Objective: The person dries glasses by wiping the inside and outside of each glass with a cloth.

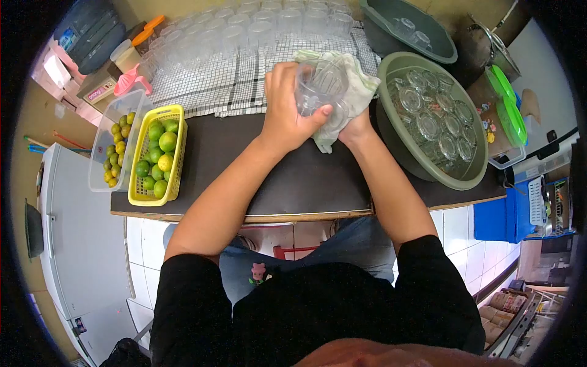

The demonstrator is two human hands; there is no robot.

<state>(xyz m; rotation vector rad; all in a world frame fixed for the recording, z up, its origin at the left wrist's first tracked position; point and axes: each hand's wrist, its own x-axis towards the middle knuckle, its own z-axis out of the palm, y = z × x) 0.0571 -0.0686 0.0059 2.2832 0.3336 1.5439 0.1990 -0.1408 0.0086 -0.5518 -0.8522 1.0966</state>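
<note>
A clear drinking glass [319,85] is held above the dark table, with my left hand [286,109] wrapped round its side and the thumb across the front. My right hand [357,127] grips a white cloth with green edging [358,82], which presses against the glass's right side and hangs down below it. The cloth covers most of my right fingers. Beyond my hands, rows of upright glasses [262,35] stand on a black-and-white checked cloth [208,85]. To my right, a grey-green basin [386,116] holds many wet-looking glasses [428,125].
A yellow basket [133,189] of green and yellow citrus stands at the left, beside a clear box [98,177] of smaller citrus. Another dark basin [379,37] with a few glasses sits at the back right. The table's front edge [306,216] runs before my body.
</note>
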